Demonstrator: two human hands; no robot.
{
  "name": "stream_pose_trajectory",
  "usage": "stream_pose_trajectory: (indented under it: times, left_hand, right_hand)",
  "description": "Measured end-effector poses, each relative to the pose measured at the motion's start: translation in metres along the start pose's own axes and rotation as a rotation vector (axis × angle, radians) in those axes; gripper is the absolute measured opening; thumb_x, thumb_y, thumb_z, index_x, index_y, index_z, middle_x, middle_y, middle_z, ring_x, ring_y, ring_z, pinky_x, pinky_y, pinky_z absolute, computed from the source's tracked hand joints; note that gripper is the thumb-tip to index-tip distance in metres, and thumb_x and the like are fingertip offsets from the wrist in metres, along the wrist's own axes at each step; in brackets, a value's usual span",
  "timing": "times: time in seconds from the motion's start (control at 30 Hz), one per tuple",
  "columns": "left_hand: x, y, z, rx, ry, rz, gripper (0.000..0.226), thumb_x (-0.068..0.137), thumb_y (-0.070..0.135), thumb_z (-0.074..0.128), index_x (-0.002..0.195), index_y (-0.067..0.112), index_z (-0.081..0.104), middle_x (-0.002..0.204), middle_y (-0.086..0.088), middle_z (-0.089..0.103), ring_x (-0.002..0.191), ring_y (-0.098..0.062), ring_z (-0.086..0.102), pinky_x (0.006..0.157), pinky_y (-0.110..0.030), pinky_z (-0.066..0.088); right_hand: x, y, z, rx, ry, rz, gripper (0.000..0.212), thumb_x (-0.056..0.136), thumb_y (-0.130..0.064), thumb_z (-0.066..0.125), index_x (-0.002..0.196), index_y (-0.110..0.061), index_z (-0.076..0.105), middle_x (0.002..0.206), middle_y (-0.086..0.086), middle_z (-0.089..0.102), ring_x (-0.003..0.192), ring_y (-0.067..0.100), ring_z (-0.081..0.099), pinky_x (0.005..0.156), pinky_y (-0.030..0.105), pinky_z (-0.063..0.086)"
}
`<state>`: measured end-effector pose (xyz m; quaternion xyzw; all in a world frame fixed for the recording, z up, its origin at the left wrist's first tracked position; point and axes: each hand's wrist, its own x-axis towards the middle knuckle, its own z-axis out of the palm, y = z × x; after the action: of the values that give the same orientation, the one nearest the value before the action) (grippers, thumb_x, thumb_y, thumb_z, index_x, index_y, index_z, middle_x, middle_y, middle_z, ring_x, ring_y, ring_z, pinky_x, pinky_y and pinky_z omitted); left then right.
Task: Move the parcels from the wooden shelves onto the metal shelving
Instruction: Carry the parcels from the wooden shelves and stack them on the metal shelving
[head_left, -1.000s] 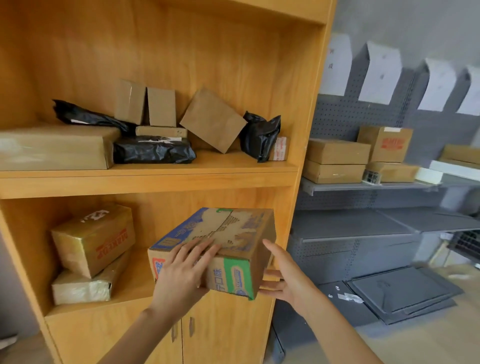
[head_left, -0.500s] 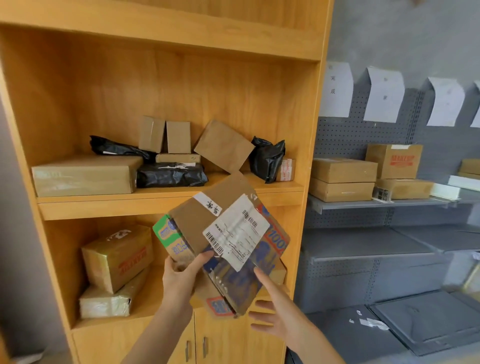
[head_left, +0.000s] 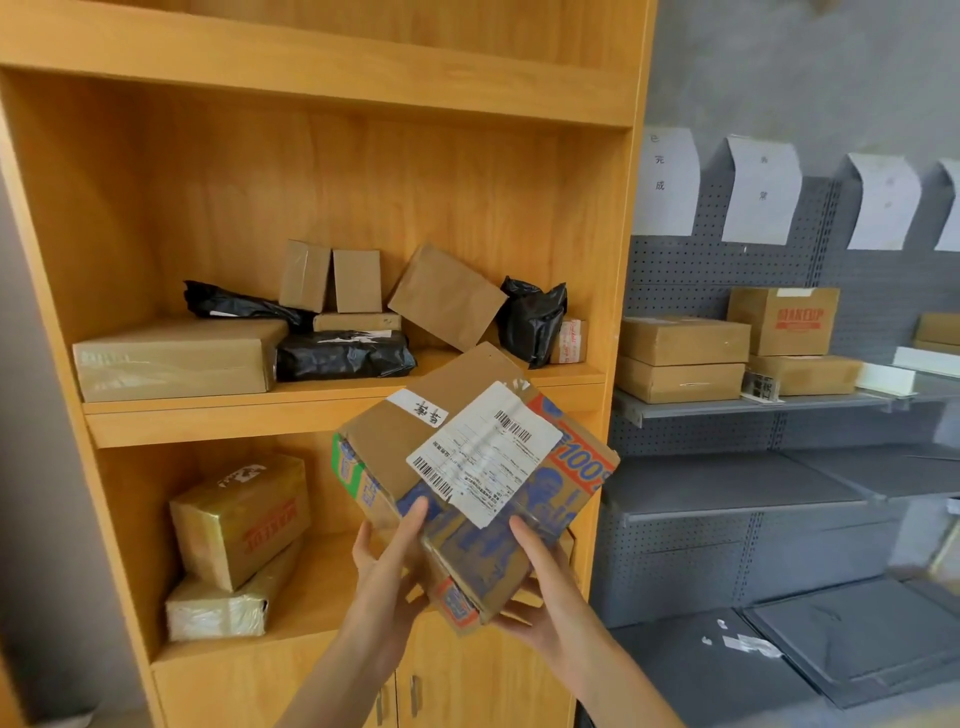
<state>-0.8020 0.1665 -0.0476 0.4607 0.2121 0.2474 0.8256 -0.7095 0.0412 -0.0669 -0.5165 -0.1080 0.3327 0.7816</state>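
Note:
I hold a printed cardboard parcel (head_left: 467, 467) with a white shipping label, tilted up in front of the wooden shelves (head_left: 322, 410). My left hand (head_left: 389, 561) grips its lower left edge, thumb on the face. My right hand (head_left: 540, 587) holds it from below on the right, thumb on the front. On the upper wooden shelf lie several brown boxes and black bags (head_left: 345, 356). The lower shelf holds two taped boxes (head_left: 239, 519). The grey metal shelving (head_left: 727, 405) stands to the right.
Several cardboard boxes (head_left: 683, 358) sit on the upper metal shelf. The metal shelf below (head_left: 727, 486) is bare. Loose grey panels (head_left: 852, 639) lie on the floor at the lower right. Paper signs (head_left: 761, 189) hang on the pegboard. Cabinet doors (head_left: 415, 691) are below my arms.
The parcel has been lifted off the lower wooden shelf and turned so its labelled face points at me. Both hands shifted to its lower edge. My view rose.

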Motion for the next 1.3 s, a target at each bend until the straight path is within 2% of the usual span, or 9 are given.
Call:
stream_pose_trajectory:
  times: [0.1,0.33,0.47,0.63,0.77,0.9,1.1,1.2,1.3]
  left_hand:
    - [-0.005,-0.012,0.007,0.029,-0.063,-0.005,0.145,0.028,0.053,0.084,0.146,0.044,0.001,0.108,0.009,0.057,0.111,-0.025,0.057,0.09,-0.049,0.048]
    - [0.009,-0.007,-0.007,0.085,-0.059,0.026,0.106,0.035,0.039,0.083,0.133,0.034,0.043,0.107,0.001,0.071,0.099,-0.022,0.066,0.081,-0.042,0.054]
    - [0.017,0.022,-0.035,0.19,-0.119,0.014,0.087,0.038,0.038,0.078,0.121,0.025,0.058,0.105,-0.003,0.072,0.099,-0.024,0.064,0.083,-0.043,0.05]
    - [0.027,0.053,-0.053,0.256,-0.177,-0.068,0.043,0.058,0.032,0.067,0.098,0.016,0.068,0.094,-0.008,0.073,0.08,-0.022,0.067,0.083,-0.042,0.047]
    - [0.032,0.071,-0.06,0.425,-0.295,-0.1,0.077,0.026,0.042,0.086,0.095,0.013,0.071,0.101,-0.014,0.071,0.084,-0.026,0.067,0.081,-0.043,0.049]
    - [0.036,0.081,-0.066,0.498,-0.343,-0.137,0.088,0.025,0.046,0.087,0.101,0.009,0.067,0.1,-0.016,0.07,0.085,-0.027,0.067,0.077,-0.042,0.05]
    - [0.05,0.064,-0.059,0.346,-0.139,-0.049,0.076,0.057,0.059,0.071,0.119,0.017,0.061,0.122,-0.012,0.062,0.111,-0.031,0.057,0.098,-0.058,0.041]
    - [0.05,0.041,-0.043,0.281,0.023,-0.024,0.113,0.044,0.074,0.072,0.142,0.032,0.036,0.142,-0.008,0.044,0.124,-0.032,0.045,0.081,-0.053,0.047]
    - [0.037,0.017,-0.02,0.237,-0.014,-0.081,0.135,0.037,0.069,0.079,0.149,0.041,0.008,0.145,-0.01,0.037,0.126,-0.035,0.043,0.088,-0.059,0.045]
  right_hand:
    - [0.003,0.004,0.01,0.05,0.002,-0.035,0.077,0.066,-0.047,0.075,0.134,-0.036,0.041,0.116,0.012,0.065,0.083,0.028,0.073,0.083,0.043,0.056]
    - [0.009,-0.004,0.004,-0.005,0.153,-0.055,0.093,0.054,-0.064,0.079,0.133,-0.034,0.041,0.112,0.005,0.062,0.099,0.024,0.061,0.087,0.039,0.045]
    - [0.009,-0.031,-0.04,-0.067,0.231,-0.112,0.134,0.037,-0.069,0.082,0.15,-0.033,0.018,0.135,0.008,0.052,0.122,0.027,0.051,0.106,0.049,0.037]
    - [0.004,-0.056,-0.06,-0.138,0.071,-0.016,0.093,0.062,-0.057,0.077,0.144,-0.036,0.036,0.104,0.005,0.07,0.088,0.019,0.066,0.076,0.037,0.051]
    - [0.006,-0.075,-0.056,-0.162,0.047,-0.031,0.1,0.053,-0.065,0.082,0.139,-0.033,0.044,0.109,0.007,0.064,0.096,0.027,0.058,0.085,0.044,0.052]
    - [0.004,-0.085,-0.06,-0.201,0.06,-0.007,0.075,0.058,-0.054,0.079,0.123,-0.023,0.057,0.11,0.012,0.059,0.1,0.03,0.056,0.103,0.05,0.043]
    - [0.008,-0.074,-0.059,-0.097,0.203,0.002,0.066,0.066,-0.049,0.076,0.122,-0.02,0.057,0.113,0.01,0.062,0.102,0.026,0.059,0.077,0.039,0.052]
    - [0.01,-0.066,-0.053,0.005,0.311,-0.02,0.061,0.072,-0.046,0.075,0.124,-0.022,0.052,0.115,0.009,0.06,0.103,0.026,0.058,0.073,0.039,0.051]
    - [0.014,-0.057,-0.041,0.115,0.407,-0.052,0.059,0.073,-0.043,0.077,0.122,-0.023,0.049,0.107,0.006,0.06,0.095,0.025,0.059,0.065,0.039,0.051]
